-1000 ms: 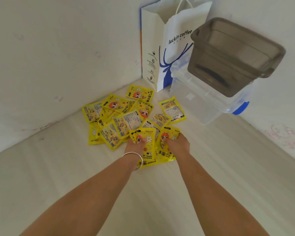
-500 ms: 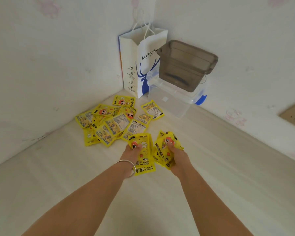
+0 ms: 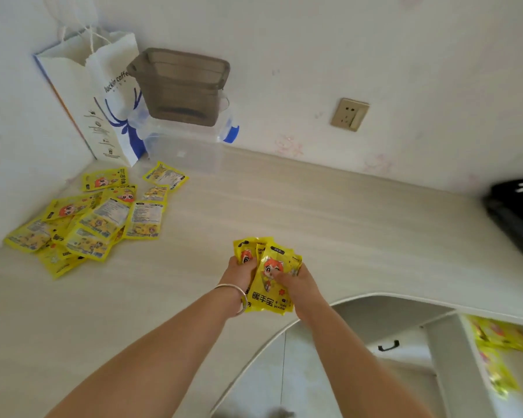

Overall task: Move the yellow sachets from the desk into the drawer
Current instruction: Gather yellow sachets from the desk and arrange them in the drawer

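A bunch of yellow sachets [image 3: 269, 294] with a red-haired cartoon face is held between both hands above the desk near its front edge. My left hand [image 3: 237, 274], with a silver bracelet on the wrist, grips the bunch's left side. My right hand [image 3: 299, 285] grips its right side. A pile of several more yellow sachets [image 3: 97, 215] lies on the pale desk [image 3: 329, 212] at the left, near the wall corner. At the lower right an open drawer [image 3: 447, 357] shows several yellow sachets [image 3: 498, 342] inside.
A white and blue paper bag [image 3: 103, 101] stands in the corner. Beside it a grey tub [image 3: 178, 86] sits on a clear plastic box [image 3: 181, 143]. A wall socket [image 3: 349, 114] is on the back wall. A black bag [image 3: 517, 212] lies at the right edge.
Both hands have lifted the gathered sachets off the pile and carried them right, toward the desk's front edge. The view has swung right, bringing the drawer into sight.
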